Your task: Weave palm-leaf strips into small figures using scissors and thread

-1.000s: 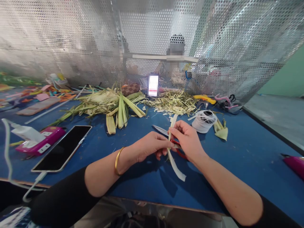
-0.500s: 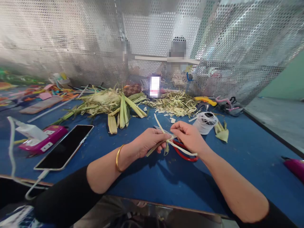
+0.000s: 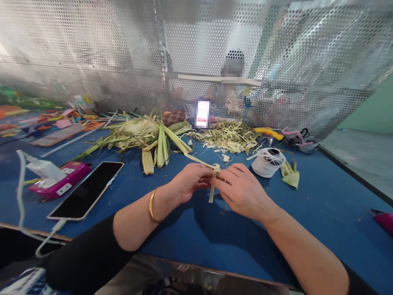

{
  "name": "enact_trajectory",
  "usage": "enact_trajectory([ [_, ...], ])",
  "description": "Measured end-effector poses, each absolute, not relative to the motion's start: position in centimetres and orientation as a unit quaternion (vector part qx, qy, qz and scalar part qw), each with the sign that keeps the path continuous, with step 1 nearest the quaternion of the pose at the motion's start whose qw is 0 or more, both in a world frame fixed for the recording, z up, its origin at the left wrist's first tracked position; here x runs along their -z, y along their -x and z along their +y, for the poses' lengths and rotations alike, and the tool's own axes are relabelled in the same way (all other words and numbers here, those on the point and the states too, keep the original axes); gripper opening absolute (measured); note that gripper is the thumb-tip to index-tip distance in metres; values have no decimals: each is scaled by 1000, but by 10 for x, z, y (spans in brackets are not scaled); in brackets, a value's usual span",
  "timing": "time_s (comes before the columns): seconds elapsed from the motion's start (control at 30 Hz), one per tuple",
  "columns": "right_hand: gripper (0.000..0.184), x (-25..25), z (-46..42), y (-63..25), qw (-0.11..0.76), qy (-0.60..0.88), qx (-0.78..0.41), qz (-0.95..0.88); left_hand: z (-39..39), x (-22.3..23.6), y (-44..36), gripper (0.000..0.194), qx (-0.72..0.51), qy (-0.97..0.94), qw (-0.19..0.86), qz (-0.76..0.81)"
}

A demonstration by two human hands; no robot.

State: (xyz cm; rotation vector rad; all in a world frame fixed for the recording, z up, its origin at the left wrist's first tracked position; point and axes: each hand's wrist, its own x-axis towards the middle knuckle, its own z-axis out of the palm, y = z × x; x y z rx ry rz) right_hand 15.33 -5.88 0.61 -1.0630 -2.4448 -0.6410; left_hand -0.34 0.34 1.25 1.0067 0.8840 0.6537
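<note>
My left hand (image 3: 192,182), with a gold bangle on its wrist, and my right hand (image 3: 241,190) meet above the middle of the blue table (image 3: 322,192). Both pinch a pale leaf strip (image 3: 201,162). One end of the strip slants up and to the left. A short end hangs down between the two hands. My right hand covers the red-handled scissors, which are out of sight. A spool of white thread (image 3: 267,162) stands just behind my right hand.
A heap of green and pale leaves (image 3: 144,137) and a pile of leaf shavings (image 3: 229,137) lie farther back. A dark phone (image 3: 87,189) on a cable and a pink tissue pack (image 3: 59,178) lie left. Perforated metal screens close the back. Folded leaf pieces (image 3: 290,174) lie right.
The strip has been turned from nearly upright to slanting left, and both hands have closed together on it. The scissors on the table have become hidden under my right hand.
</note>
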Motion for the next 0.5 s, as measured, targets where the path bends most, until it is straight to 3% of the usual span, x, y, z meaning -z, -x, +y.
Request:
enact_trajectory([
  [0.1,23,-1,-56,-152,186,384,244,-871,4,-10,2,4,-292,-466,739,391],
  [0.27,26,0,-56,-152,218,377,231,-870,5,-4,1,17,-318,-448,757,353],
  [0.5,26,-1,-60,-149,256,355,194,-878,6,0,2,10,-311,-461,762,333],
])
